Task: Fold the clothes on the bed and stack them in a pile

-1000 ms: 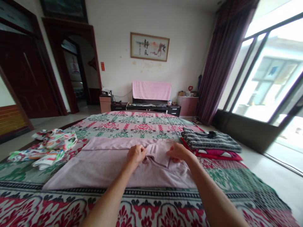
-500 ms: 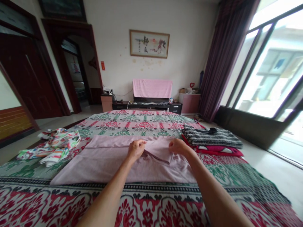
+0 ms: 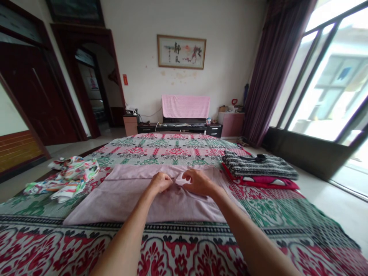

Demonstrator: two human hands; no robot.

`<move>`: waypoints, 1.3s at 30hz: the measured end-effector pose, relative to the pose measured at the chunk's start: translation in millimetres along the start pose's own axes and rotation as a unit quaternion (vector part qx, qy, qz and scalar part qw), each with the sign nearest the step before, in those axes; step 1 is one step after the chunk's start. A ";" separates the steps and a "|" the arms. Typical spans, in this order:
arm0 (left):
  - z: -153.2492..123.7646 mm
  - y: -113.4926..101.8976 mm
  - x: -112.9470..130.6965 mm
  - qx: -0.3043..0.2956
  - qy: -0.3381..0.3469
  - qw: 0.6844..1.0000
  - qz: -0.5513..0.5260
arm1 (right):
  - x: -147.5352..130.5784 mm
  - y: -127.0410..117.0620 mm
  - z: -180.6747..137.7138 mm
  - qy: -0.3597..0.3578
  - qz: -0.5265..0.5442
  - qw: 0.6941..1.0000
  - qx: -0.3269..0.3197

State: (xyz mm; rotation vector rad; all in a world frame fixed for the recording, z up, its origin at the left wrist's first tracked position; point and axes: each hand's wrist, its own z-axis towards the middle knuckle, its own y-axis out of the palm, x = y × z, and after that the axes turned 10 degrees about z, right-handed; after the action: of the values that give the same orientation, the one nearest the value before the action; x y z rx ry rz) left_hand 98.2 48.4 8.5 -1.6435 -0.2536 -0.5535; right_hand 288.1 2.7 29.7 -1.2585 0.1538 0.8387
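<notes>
A pale pink garment [image 3: 120, 199] lies spread across the patterned bedspread [image 3: 178, 151], with a long fold along its far side. My left hand [image 3: 161, 182] is closed in a pinch on the cloth near the garment's middle. Just to the right, my right hand [image 3: 198, 181] is over the same cloth, its fingers curved and apart, with no cloth visibly pinched. Between and below the hands the fabric is bunched into small creases. The right hand hides part of the garment's right side.
To the left lies a crumpled multicoloured garment [image 3: 71, 174]. A folded black-and-white knit [image 3: 258, 166] rests on red folded cloth [image 3: 267, 183] at the right. Beyond the bed stands a low cabinet [image 3: 214, 130] with a pink towel [image 3: 186, 106] over a screen.
My right hand has moved left, close to my left hand, and its fingers have opened from the cloth. The raised flap between the hands has dropped and bunched. My left hand has shifted slightly left.
</notes>
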 end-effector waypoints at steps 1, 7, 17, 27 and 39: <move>-0.7 -0.5 -1.4 -0.025 0.010 1.000 -0.002 | -0.6 9.2 0.9 -0.007 0.001 1.000 -0.001; -1.5 5.2 -2.1 -0.052 0.052 0.997 -0.024 | 16.9 31.0 0.2 0.068 0.017 0.996 0.053; -5.8 13.8 14.3 -0.013 0.080 0.995 0.067 | 23.7 29.1 2.5 0.122 0.071 0.985 0.099; -5.9 11.5 12.9 -0.042 0.077 0.996 0.021 | 24.5 27.7 0.5 0.062 0.066 0.994 0.056; -10.1 0.1 13.2 -0.134 0.069 0.988 -0.037 | 17.9 41.0 0.6 0.093 -0.065 0.991 0.067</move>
State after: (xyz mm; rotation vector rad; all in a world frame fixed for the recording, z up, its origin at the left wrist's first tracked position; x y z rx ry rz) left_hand 107.5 36.5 15.6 -1.8512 -0.1427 -0.7817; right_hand 274.6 14.1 -11.4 -1.2051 0.2696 0.5882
